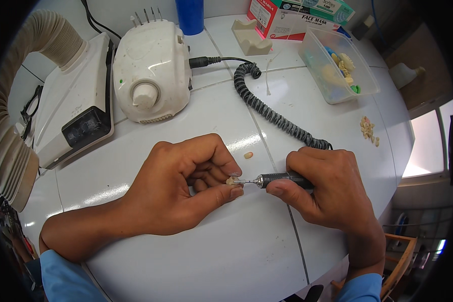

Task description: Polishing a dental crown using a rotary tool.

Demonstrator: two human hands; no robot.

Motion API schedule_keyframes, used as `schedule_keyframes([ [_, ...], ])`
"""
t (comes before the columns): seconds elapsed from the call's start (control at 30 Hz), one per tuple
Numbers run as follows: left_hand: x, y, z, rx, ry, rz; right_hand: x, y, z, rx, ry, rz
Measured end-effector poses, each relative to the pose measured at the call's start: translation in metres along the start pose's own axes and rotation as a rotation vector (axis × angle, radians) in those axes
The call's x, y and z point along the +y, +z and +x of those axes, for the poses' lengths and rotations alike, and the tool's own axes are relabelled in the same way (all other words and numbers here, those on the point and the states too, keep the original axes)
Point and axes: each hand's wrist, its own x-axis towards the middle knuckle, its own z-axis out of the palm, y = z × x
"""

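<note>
Between thumb and forefinger, my left hand [172,187] pinches a small cream tooth-shaped piece [230,180]; the fingertips cover much of it. My right hand [332,191] is wrapped round a dark rotary handpiece [274,178] with a knurled metal collar. Its thin metal bur [246,181] points left and meets the piece, or nearly so. Just beyond the fingertips, a loose cream tooth-shaped piece [248,155] with a pinkish end lies on the white tiled table [201,261]. A coiled grey cord [277,118] runs from beside the handpiece back toward the white motor control box [153,65].
Several burs [147,15] stand atop the control box. To its left is a white dust extractor [75,100] with a ribbed hose [15,136]. Further back are a beige handpiece rest [250,38], a blue cup [190,17], mask boxes [287,22], a clear plastic tub [332,90] and several tooth-shaped pieces [368,130].
</note>
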Motion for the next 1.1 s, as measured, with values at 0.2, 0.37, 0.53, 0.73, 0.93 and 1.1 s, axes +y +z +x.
schedule_keyframes([
  [0.2, 0.0006, 0.0013, 0.0006, 0.014, 0.014, 0.02, -0.0003, 0.0027, -0.0007, 0.026, -0.018, -0.026],
  [0.37, 0.0001, 0.0014, 0.0011, 0.01, 0.022, 0.026, 0.0001, 0.0021, -0.0011, 0.022, -0.014, -0.022],
  [0.53, -0.0009, 0.0009, 0.0005, 0.009, 0.008, 0.007, -0.0032, 0.0003, -0.0003, -0.016, 0.04, 0.036],
  [0.73, -0.0001, 0.0003, 0.0002, -0.001, 0.023, 0.013, -0.0003, 0.0014, -0.0002, 0.012, -0.006, -0.014],
  [0.93, -0.0023, -0.0003, 0.0009, -0.007, 0.016, 0.007, 0.0, 0.0024, 0.0002, 0.023, -0.02, -0.03],
  [1.1, -0.0006, 0.0005, -0.0003, 0.0, 0.007, 0.011, -0.0031, 0.0016, -0.0003, 0.007, 0.019, 0.03],
])
